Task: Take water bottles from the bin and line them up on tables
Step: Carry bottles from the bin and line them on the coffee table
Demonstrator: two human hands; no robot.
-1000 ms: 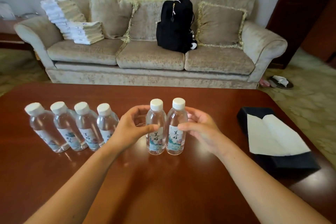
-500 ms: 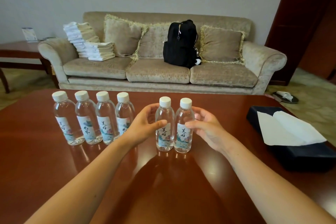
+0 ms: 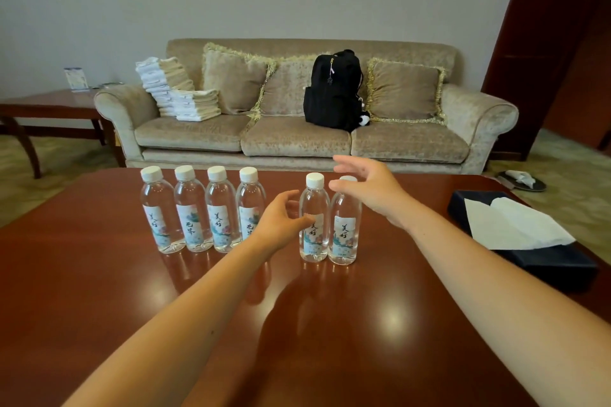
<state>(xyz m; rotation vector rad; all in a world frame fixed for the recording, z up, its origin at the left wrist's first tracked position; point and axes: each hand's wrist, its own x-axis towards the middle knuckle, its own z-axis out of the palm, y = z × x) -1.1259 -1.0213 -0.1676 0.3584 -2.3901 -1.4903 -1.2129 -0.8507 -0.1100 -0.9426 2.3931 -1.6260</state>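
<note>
Bottles (image 3: 217, 208), six in all, stood upright on the table (image 3: 99, 274), each with a white cap and a printed label. Four made a tight row at the left, side by side. The fifth bottle (image 3: 315, 200) and sixth bottle (image 3: 345, 238) stood as a close pair further right, parted from the row by a gap. The left hand (image 3: 281, 223) sat low in that gap at label height, covering the lower right side of the fourth bottle (image 3: 248, 201). Its fingers were loosely curved and closed on nothing. Its thumb reached across the fifth bottle's label, though whether the tip touched the plastic could not be told. The right hand (image 3: 370, 188) was higher, above and just right of the sixth bottle, with fingers spread and nearly straight, gripping nothing. It hid part of that bottle's cap, and contact there could not be judged. Both bottles of the pair rested on the wood, neither one lifted. A dark tissue box (image 3: 545, 268) with a white sheet pulled out lay at the table's right edge, well apart from the pair. Beyond the table stood a sofa (image 3: 297, 139) carrying a black backpack (image 3: 332, 89) and stacked towels (image 3: 178, 92). A side table (image 3: 49, 102) stood at the far left, and a slipper (image 3: 522, 180) lay on the floor at the right.
</note>
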